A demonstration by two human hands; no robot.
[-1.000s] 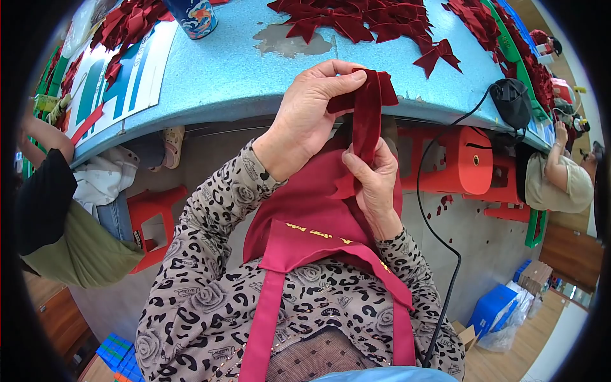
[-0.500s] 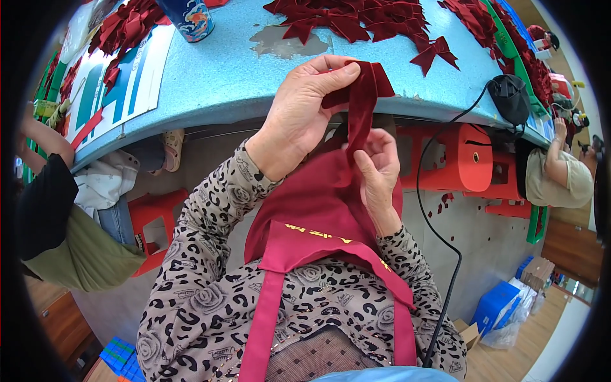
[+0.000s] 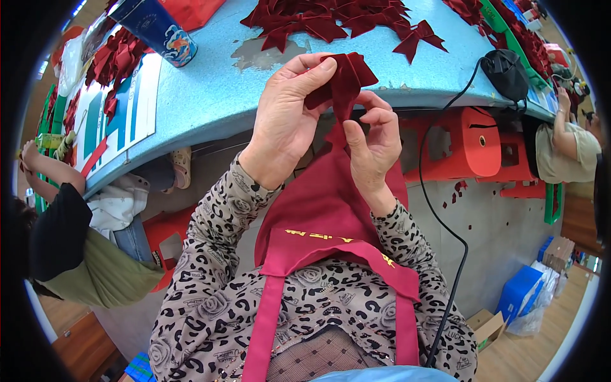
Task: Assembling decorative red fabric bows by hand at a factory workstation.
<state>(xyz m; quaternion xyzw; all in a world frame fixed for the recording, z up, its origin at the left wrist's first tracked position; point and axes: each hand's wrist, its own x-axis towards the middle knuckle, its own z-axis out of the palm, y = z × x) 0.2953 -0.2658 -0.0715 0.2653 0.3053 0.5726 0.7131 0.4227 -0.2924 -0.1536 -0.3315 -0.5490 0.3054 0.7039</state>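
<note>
A dark red velvet ribbon (image 3: 347, 76), folded into loops, is held up over the near edge of the table. My left hand (image 3: 286, 118) pinches its folded top between thumb and fingers. The ribbon's narrow tail hangs down towards my right hand (image 3: 374, 143), whose thumb and bent fingers close on it just below the loops. The ribbon's back side is hidden by my fingers. Below my hands lies the dark red apron (image 3: 324, 197) that I wear.
Velvet bows (image 3: 331, 19) are heaped on the blue table (image 3: 210, 92), with one bow (image 3: 420, 39) nearer. A dark blue cup (image 3: 159, 32) stands at left. A black cord (image 3: 425, 191) runs beside a black pouch (image 3: 504, 73). Red stools (image 3: 474, 143) and co-workers flank me.
My right hand has moved up along the ribbon's tail, closer to my left hand. The view has shifted slightly, and the co-worker's arm at left reaches farther into view.
</note>
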